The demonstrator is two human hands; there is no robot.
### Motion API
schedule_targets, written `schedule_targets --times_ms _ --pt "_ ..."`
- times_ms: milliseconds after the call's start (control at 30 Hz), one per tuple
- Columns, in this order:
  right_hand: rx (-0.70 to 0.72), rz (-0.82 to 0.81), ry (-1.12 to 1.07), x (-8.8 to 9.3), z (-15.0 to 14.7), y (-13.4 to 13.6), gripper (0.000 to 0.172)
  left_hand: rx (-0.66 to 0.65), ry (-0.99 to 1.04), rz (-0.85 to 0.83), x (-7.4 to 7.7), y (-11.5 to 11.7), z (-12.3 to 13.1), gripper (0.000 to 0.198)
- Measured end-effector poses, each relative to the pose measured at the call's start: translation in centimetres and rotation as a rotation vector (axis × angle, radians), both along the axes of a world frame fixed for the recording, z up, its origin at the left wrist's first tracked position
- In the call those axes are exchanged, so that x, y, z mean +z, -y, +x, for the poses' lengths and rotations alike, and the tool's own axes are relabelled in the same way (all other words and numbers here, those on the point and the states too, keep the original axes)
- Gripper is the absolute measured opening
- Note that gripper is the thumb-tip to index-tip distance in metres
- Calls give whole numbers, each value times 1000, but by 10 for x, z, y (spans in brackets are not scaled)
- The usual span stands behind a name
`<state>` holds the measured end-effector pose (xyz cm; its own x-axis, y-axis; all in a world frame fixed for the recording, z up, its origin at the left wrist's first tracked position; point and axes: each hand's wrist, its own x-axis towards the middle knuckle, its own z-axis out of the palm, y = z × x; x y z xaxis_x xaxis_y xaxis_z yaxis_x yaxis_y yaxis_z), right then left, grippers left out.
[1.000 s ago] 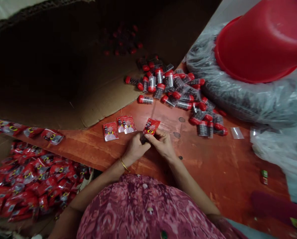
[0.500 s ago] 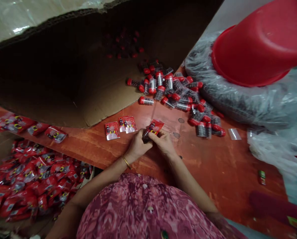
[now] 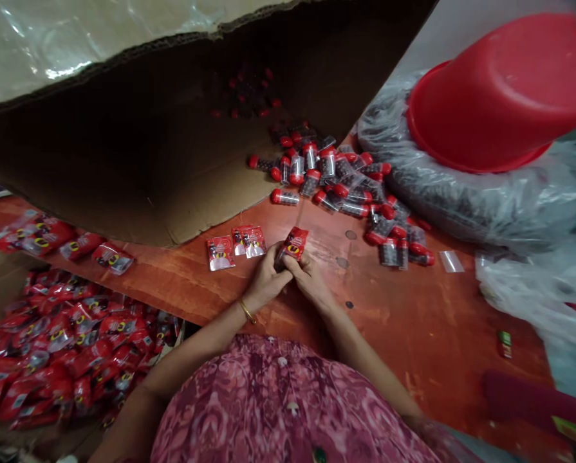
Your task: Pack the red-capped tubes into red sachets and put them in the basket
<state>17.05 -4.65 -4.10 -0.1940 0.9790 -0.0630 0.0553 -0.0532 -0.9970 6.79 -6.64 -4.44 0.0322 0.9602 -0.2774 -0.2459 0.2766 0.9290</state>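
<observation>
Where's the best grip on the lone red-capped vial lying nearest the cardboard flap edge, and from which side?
Probably the clear barrel, pinched across its width from above. The lone vial lies flat on the table, red cap pointing left, apart from the vial pile, so its long sides look free. Both hands, left hand and right hand, are occupied with a red packet.

hands: left [image 3: 267, 278] + right [image 3: 307, 276] pinch red sachet [image 3: 293, 243] | contents unclear
</observation>
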Motion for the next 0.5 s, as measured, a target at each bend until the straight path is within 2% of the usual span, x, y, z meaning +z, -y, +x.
schedule_targets --times_ms 133,267,367,500 --pt "-17 -122 -160 3 1 13 34 -45 221 -81 6 1 1 37" --pt "-1 -87 -127 12 7 15 34 -18 272 -53 13 7 5 30" --pt "22 54 -9 20 15 10 33 -10 179 -30 19 10 9 31" --pt "24 357 309 22 32 4 37 3 151 -110 28 2 16 25"
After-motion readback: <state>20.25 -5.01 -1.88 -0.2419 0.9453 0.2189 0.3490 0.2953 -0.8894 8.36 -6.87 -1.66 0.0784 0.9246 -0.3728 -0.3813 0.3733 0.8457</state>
